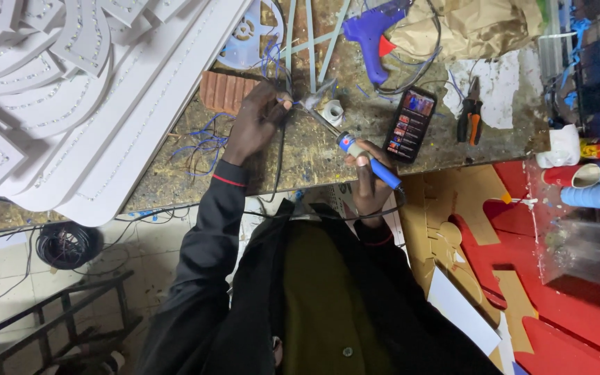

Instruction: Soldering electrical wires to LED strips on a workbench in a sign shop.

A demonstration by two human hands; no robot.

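Scuffed workbench (pixel 314 156), one phone (pixel 411 123), right hand (pixel 369 182) grip clamped on soldering iron (pixel 355 153), left hand (pixel 258 121) pinching wires (pixel 280 97)

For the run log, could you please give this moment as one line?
left hand: pinching blue wires | right hand: holding soldering iron, tip at the wires | nearby: phone, glue gun, pliers

Worn wooden bench top (pixel 314 156), rough, matt and stained. Soldering iron (pixel 366 158): smooth blue plastic handle, dull metal shaft. Thin blue wires (pixel 203 142), plastic-coated. White sign panels (pixel 71 83), smooth and matt, dotted with small lights. Glue gun (pixel 373 31), glossy blue plastic. Phone (pixel 411 123), glossy glass face. Pliers (pixel 471 111): dark metal, orange plastic grips. Crumpled brown paper (pixel 473 24), matt.
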